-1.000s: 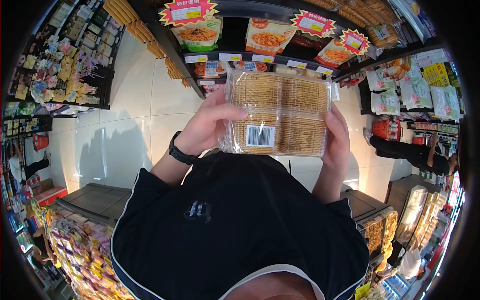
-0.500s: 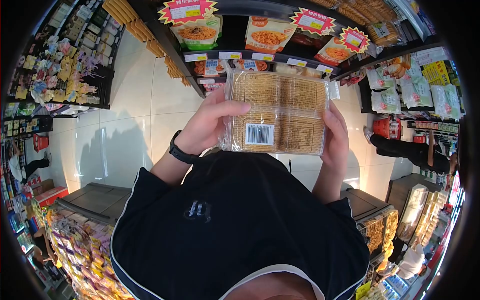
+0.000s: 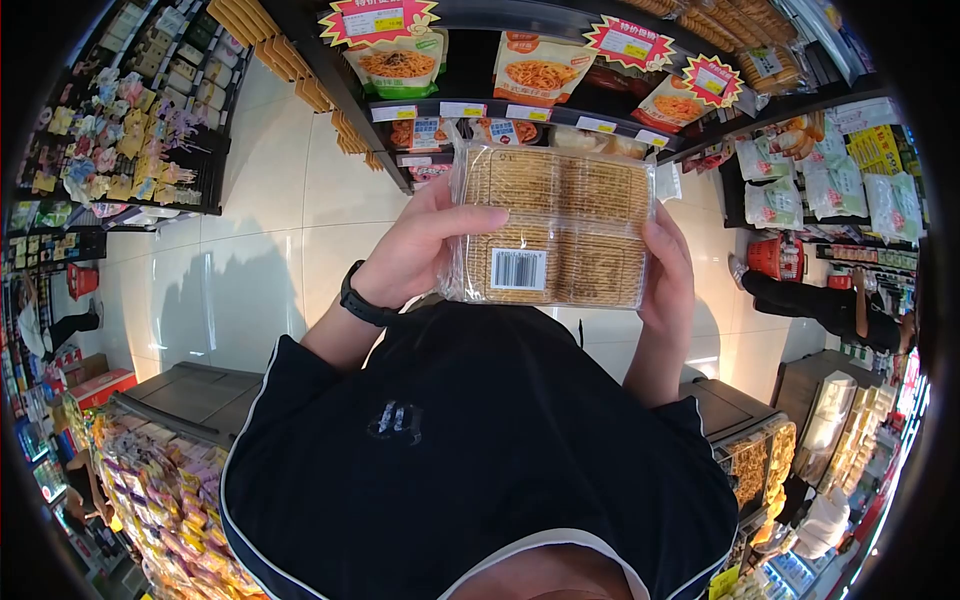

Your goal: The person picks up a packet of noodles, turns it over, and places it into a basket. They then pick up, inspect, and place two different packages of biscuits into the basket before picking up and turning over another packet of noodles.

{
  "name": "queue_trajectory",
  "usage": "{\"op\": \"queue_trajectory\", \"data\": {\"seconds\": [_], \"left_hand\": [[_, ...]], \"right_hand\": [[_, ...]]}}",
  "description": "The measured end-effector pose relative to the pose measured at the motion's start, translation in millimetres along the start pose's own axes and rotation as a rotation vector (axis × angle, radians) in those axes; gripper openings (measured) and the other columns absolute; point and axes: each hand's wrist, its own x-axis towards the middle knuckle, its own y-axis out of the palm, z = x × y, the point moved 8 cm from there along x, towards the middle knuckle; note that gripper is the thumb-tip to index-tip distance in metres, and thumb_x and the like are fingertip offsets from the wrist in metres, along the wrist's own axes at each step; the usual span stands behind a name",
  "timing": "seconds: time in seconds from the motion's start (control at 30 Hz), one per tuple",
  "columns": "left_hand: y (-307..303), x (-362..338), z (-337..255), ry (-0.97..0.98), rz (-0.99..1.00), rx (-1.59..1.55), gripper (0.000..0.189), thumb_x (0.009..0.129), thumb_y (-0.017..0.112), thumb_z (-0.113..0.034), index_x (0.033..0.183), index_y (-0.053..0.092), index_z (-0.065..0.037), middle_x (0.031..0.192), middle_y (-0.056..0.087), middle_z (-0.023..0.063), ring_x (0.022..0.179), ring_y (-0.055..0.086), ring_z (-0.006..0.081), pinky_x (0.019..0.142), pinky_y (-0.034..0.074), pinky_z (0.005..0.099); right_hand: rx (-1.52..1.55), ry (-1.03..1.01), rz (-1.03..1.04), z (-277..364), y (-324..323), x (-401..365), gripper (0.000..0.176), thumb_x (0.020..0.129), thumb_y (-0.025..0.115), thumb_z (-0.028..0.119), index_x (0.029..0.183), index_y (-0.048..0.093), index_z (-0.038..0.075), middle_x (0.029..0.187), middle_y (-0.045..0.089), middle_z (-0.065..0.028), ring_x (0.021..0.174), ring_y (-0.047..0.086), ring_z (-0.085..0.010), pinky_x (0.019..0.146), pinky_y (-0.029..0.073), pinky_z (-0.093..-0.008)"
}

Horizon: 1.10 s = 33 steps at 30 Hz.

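A clear plastic pack of thin brown crackers [image 3: 605,225], stacked in several blocks, is held up in front of my chest. A white barcode label sits at its lower left, facing me. My left hand [image 3: 425,240] grips the left end, thumb lying across the front and fingers hidden behind. My right hand [image 3: 668,265] holds the right end, its thumb along the edge. A black band [image 3: 362,297] is around my left wrist.
Ahead stands a dark shelf [image 3: 460,100] with noodle pouches [image 3: 540,68] and starburst price signs [image 3: 628,42]. Bagged goods [image 3: 775,200] hang to the right. Behind me are snack bins [image 3: 165,490]. A person [image 3: 840,305] stands at right near a red basket [image 3: 775,258].
My left thumb has slid slightly right across the pack. The pack and both hands otherwise stay almost in place; the view has shifted very slightly.
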Motion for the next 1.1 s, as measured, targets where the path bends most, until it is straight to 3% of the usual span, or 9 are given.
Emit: {"op": "queue_trajectory", "data": {"seconds": [0.33,0.53,0.63,0.8,1.1], "left_hand": [[0,3,1,-0.013,-0.022,-0.021,0.049,0.086,0.056,-0.003,0.131,0.039,0.004,0.121,0.057,0.0143,0.108,0.06,0.0211,0.095,0.049,0.035],[-7,3,5,-0.046,-0.036,0.008,0.046,0.085,0.056,-0.002,0.128,0.042,0.005,0.118,0.059,0.0135,0.106,0.061,0.0203,0.094,0.05,0.0343],[-4,2,5,-0.051,-0.031,-0.004,0.046,0.085,0.057,-0.002,0.128,0.042,0.005,0.118,0.059,0.0135,0.106,0.061,0.0204,0.094,0.05,0.0343],[-2,2,3,-0.041,-0.025,-0.074,0.047,0.084,0.059,0.003,0.129,0.046,0.002,0.119,0.06,0.0126,0.105,0.062,0.019,0.091,0.051,0.034],[3,-3,-2,0.014,-0.008,-0.037,0.052,0.084,0.059,0.004,0.133,0.041,0.001,0.121,0.059,0.0116,0.108,0.06,0.0191,0.093,0.05,0.0335]], "right_hand": [[0.051,0.021,0.024,-3,-4,0,0.046,0.095,0.048,0.016,0.134,0.04,-0.006,0.124,0.056,-0.0156,0.113,0.056,-0.0196,0.097,0.043,-0.0307],[-0.009,0.001,-0.019,0,0,-1,0.048,0.094,0.048,0.023,0.131,0.041,-0.007,0.121,0.056,-0.0165,0.109,0.057,-0.0195,0.093,0.046,-0.0298],[0.062,0.016,0.026,-2,-2,-2,0.045,0.095,0.048,0.015,0.133,0.04,-0.006,0.124,0.056,-0.0159,0.113,0.055,-0.0197,0.097,0.042,-0.0307],[0.069,0.021,0.029,-3,-3,-1,0.044,0.095,0.048,0.015,0.133,0.041,-0.006,0.124,0.056,-0.0156,0.113,0.055,-0.0196,0.098,0.041,-0.0305],[0.06,0.012,0.038,-4,-3,-1,0.043,0.094,0.048,0.015,0.132,0.042,-0.005,0.124,0.056,-0.0145,0.113,0.055,-0.0189,0.098,0.041,-0.0301]]}}
